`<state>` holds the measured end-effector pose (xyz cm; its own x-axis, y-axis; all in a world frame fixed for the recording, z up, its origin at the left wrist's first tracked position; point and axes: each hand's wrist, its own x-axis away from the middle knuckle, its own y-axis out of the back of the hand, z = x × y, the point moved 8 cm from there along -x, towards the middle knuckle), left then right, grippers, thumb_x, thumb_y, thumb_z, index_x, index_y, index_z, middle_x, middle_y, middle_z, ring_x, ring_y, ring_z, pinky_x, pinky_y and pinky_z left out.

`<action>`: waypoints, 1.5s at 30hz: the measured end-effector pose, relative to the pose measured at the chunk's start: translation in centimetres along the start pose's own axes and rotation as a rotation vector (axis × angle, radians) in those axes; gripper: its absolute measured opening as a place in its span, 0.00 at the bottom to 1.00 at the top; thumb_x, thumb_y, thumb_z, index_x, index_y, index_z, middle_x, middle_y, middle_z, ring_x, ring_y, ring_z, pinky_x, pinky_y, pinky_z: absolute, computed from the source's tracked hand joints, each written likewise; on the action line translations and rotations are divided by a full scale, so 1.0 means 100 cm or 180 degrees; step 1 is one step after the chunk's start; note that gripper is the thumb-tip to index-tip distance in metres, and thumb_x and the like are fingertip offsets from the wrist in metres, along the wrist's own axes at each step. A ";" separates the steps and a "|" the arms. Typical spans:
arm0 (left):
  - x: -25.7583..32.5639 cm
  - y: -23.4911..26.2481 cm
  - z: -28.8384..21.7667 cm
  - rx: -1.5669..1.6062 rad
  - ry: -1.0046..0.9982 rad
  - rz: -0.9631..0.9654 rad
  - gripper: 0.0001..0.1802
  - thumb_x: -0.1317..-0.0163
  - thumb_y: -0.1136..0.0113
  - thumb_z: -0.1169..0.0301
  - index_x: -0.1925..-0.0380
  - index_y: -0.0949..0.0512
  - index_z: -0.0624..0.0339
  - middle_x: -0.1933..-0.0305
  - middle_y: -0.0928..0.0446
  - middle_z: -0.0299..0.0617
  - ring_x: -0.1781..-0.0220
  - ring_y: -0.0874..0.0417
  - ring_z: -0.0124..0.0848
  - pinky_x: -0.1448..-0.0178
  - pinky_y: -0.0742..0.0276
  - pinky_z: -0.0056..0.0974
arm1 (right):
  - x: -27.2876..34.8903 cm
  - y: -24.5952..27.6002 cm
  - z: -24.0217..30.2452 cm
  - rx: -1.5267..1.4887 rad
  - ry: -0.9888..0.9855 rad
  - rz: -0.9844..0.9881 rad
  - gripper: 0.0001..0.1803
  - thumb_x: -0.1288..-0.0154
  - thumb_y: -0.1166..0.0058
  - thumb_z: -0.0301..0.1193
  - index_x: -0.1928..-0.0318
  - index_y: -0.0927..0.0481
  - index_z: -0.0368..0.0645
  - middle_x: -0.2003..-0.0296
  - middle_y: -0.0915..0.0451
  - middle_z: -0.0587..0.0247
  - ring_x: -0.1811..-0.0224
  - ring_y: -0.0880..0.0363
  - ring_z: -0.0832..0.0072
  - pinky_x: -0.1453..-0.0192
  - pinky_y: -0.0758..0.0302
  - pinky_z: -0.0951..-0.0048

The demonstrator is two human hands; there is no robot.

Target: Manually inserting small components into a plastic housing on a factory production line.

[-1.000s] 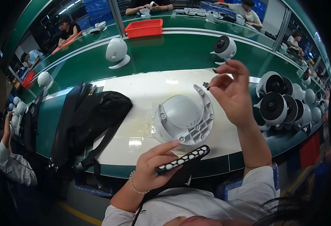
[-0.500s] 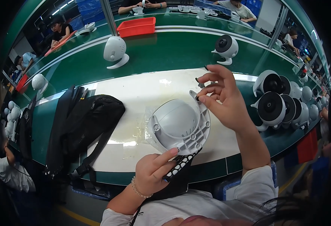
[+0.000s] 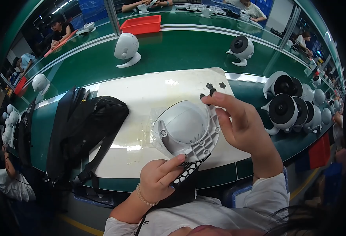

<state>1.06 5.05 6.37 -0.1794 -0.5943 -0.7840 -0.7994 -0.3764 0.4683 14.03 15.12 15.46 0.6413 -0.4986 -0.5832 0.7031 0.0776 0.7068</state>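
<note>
A white round-headed device (image 3: 182, 122) lies on its side, the ribbed underside of its curved stand (image 3: 198, 151) turned up and dotted with round recesses. My left hand (image 3: 161, 179) grips the near edge, its index finger pressing on the stand. Below that finger a black sheet with white round spots (image 3: 186, 171) sticks out. At the stand's far tip sits one small black pad (image 3: 202, 96). My right hand (image 3: 242, 122) reaches over that end, with another black pad (image 3: 212, 92) at a fingertip and the thumb lower down. Two dark flower-shaped pieces (image 3: 209, 85) lie beyond.
A white mat (image 3: 129, 90) covers the green bench. On its left lies a black mesh bag (image 3: 98, 118); at right, several black-faced white devices (image 3: 283, 112) are clustered. Two more devices (image 3: 127, 49) stand behind, near a red tray (image 3: 141, 24). Other people work around.
My right hand has come down onto the far end of the stand, its raised fingers lowering. A black pad now shows at the stand's tip. My left hand has barely moved.
</note>
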 end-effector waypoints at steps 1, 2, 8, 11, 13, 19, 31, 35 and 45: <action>0.001 0.001 0.001 0.0001 0.0007 0.0021 0.19 0.74 0.43 0.81 0.73 0.24 0.60 0.48 0.25 0.39 0.79 0.29 0.33 0.74 0.32 0.33 | -0.001 -0.003 0.002 0.0001 0.0001 0.0001 0.36 0.53 0.50 0.11 0.43 0.36 0.52 0.52 0.24 0.58 0.58 0.21 0.61 0.55 0.23 0.70; 0.002 0.001 0.001 0.0006 0.0019 0.0035 0.19 0.74 0.43 0.80 0.73 0.24 0.60 0.48 0.25 0.39 0.80 0.29 0.33 0.74 0.32 0.33 | -0.002 -0.003 0.009 0.0044 0.0206 -0.0043 0.36 0.54 0.50 0.12 0.43 0.35 0.53 0.53 0.24 0.57 0.58 0.21 0.61 0.55 0.23 0.69; -0.002 0.002 0.000 0.0000 0.0078 0.0045 0.19 0.75 0.42 0.82 0.74 0.24 0.60 0.48 0.25 0.39 0.79 0.28 0.33 0.74 0.32 0.33 | 0.000 -0.015 0.020 0.0508 0.0486 0.0187 0.34 0.51 0.53 0.14 0.42 0.33 0.54 0.51 0.25 0.58 0.57 0.22 0.59 0.49 0.25 0.67; 0.001 0.003 0.002 0.0041 0.0078 -0.0137 0.18 0.74 0.42 0.82 0.74 0.24 0.60 0.47 0.25 0.39 0.79 0.27 0.32 0.74 0.32 0.33 | 0.002 -0.008 -0.006 -0.0529 -0.0014 0.0245 0.41 0.45 0.61 0.12 0.33 0.54 0.55 0.46 0.30 0.48 0.48 0.25 0.62 0.54 0.26 0.76; 0.004 0.004 0.004 -0.0047 0.0070 -0.0101 0.18 0.74 0.41 0.81 0.74 0.24 0.60 0.48 0.25 0.38 0.79 0.27 0.32 0.74 0.32 0.33 | -0.002 0.004 -0.017 -0.1345 -0.0269 -0.0065 0.43 0.44 0.63 0.12 0.32 0.62 0.54 0.41 0.36 0.44 0.46 0.26 0.60 0.54 0.27 0.78; 0.002 0.003 0.001 -0.0004 0.0107 -0.0070 0.17 0.73 0.41 0.81 0.74 0.24 0.59 0.48 0.25 0.38 0.79 0.27 0.32 0.74 0.32 0.33 | -0.002 0.006 0.002 -0.0559 -0.0071 0.0092 0.40 0.43 0.65 0.12 0.33 0.60 0.51 0.40 0.37 0.42 0.45 0.27 0.58 0.50 0.27 0.72; 0.004 0.011 0.004 0.0006 0.0065 -0.0176 0.17 0.72 0.40 0.81 0.74 0.24 0.59 0.49 0.25 0.38 0.80 0.28 0.32 0.75 0.32 0.33 | 0.006 -0.013 -0.008 -0.1050 -0.0949 0.0046 0.35 0.46 0.59 0.13 0.36 0.42 0.49 0.47 0.31 0.50 0.54 0.25 0.62 0.56 0.26 0.65; 0.006 0.011 0.005 0.0002 0.0036 -0.0185 0.16 0.71 0.40 0.81 0.75 0.25 0.59 0.49 0.25 0.37 0.80 0.28 0.32 0.76 0.32 0.33 | -0.002 0.021 -0.016 -0.1336 -0.0500 -0.0819 0.42 0.48 0.54 0.14 0.35 0.57 0.44 0.50 0.29 0.47 0.49 0.25 0.63 0.41 0.35 0.65; 0.008 0.009 0.004 0.0068 0.0012 0.0038 0.21 0.77 0.42 0.80 0.72 0.24 0.59 0.46 0.26 0.38 0.78 0.27 0.32 0.74 0.31 0.33 | -0.022 -0.052 0.029 -0.0972 -0.0019 -0.0057 0.29 0.46 0.49 0.19 0.43 0.41 0.46 0.66 0.26 0.66 0.54 0.30 0.66 0.41 0.44 0.64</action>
<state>0.01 4.50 6.00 -0.1870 -0.6012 -0.7769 -0.8094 -0.3539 0.4687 8.08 13.36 14.23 0.6269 -0.5073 -0.5914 0.7746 0.3244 0.5429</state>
